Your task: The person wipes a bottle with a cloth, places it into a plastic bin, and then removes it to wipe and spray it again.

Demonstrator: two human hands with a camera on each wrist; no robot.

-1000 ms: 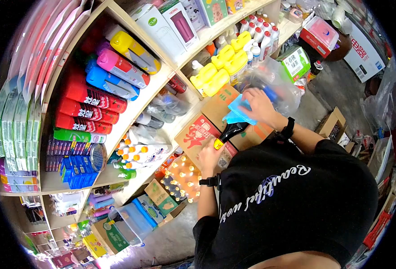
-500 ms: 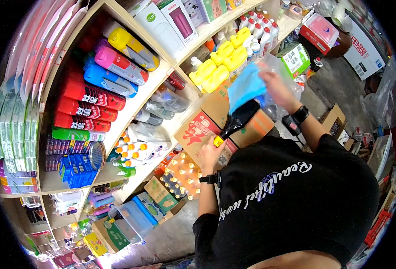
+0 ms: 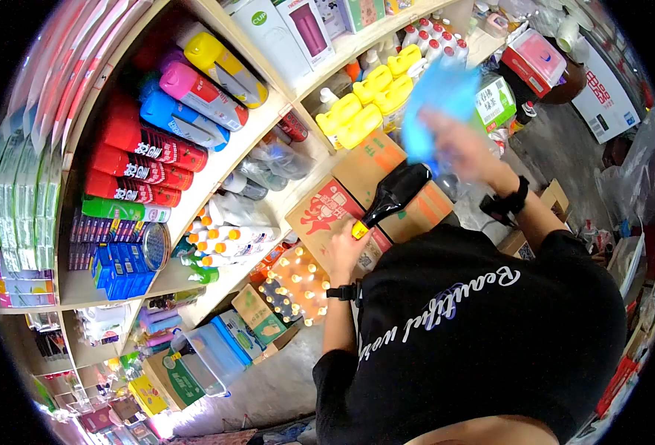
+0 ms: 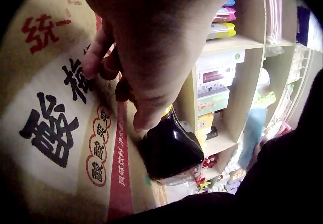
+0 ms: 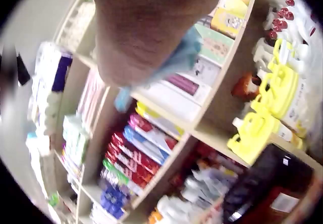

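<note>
A dark bottle (image 3: 401, 191) with a yellow band lies tilted over cardboard boxes (image 3: 368, 159). My left hand (image 3: 346, 251) grips its neck end; in the left wrist view that hand (image 4: 151, 42) curls round the neck above the glossy dark body (image 4: 171, 151). Up and to the right of the bottle, my right hand (image 3: 464, 144) holds a blue cloth (image 3: 442, 93), blurred and apart from the bottle. The right wrist view shows the cloth (image 5: 184, 57) partly behind the right hand (image 5: 146, 37), its fingers hidden, and the bottle (image 5: 272, 183) at lower right.
Wooden shelves (image 3: 290, 96) on the left hold spray cans (image 3: 164, 144), yellow jugs (image 3: 361, 122) and white bottles. A green-and-white box (image 3: 496, 102) and clear plastic stand beyond the right hand. Below the shelves are small bottles (image 3: 297, 285) and a clear bin (image 3: 212, 356).
The blue cloth has come off the bottle and moved up and to the right with my right hand, uncovering the dark body. My left hand keeps its grip, nearly in place.
</note>
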